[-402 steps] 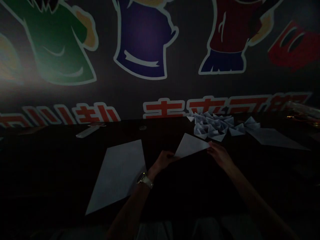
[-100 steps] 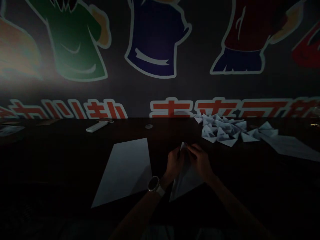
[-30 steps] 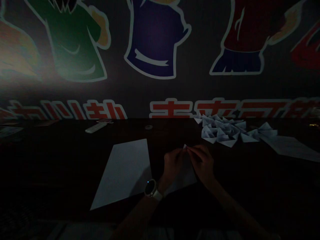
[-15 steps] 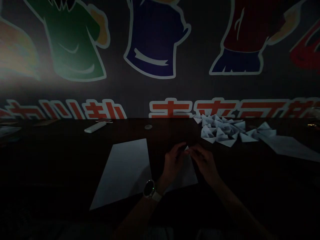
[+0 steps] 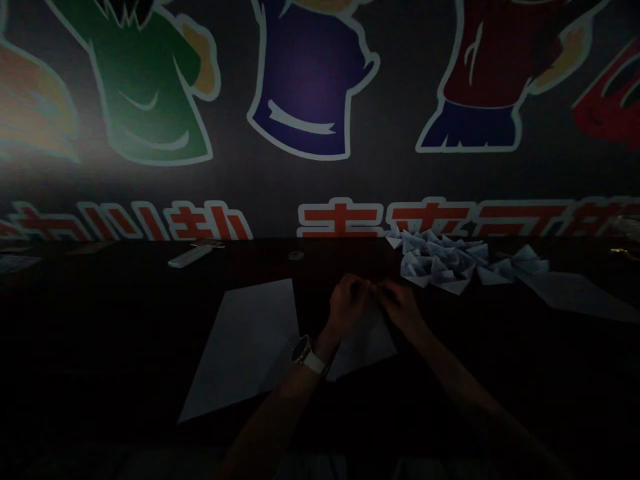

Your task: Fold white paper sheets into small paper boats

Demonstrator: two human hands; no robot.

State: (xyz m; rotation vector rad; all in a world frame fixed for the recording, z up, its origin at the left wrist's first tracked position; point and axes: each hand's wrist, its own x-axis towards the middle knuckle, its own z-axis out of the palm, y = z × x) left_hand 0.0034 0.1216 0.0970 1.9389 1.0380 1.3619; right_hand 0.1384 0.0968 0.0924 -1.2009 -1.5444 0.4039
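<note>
One folded paper (image 5: 363,350) sits pinched between left hand (image 5: 349,307) and right hand (image 5: 400,308).

my left hand (image 5: 349,307) and right hand (image 5: 400,308) pinch the top corner of a folded white paper (image 5: 363,350), fingertips almost meeting. my watch (image 5: 303,350) sits just beside a flat sheet (image 5: 240,350) on the dark table (image 5: 125,313). a heap of paper folds (image 5: 435,261) lies ahead to my right, below a cartoon mural (image 5: 310,87).

The head-worn camera looks forward and down over the hands (image 5: 347,307) toward a cartoon mural (image 5: 310,87).
</note>
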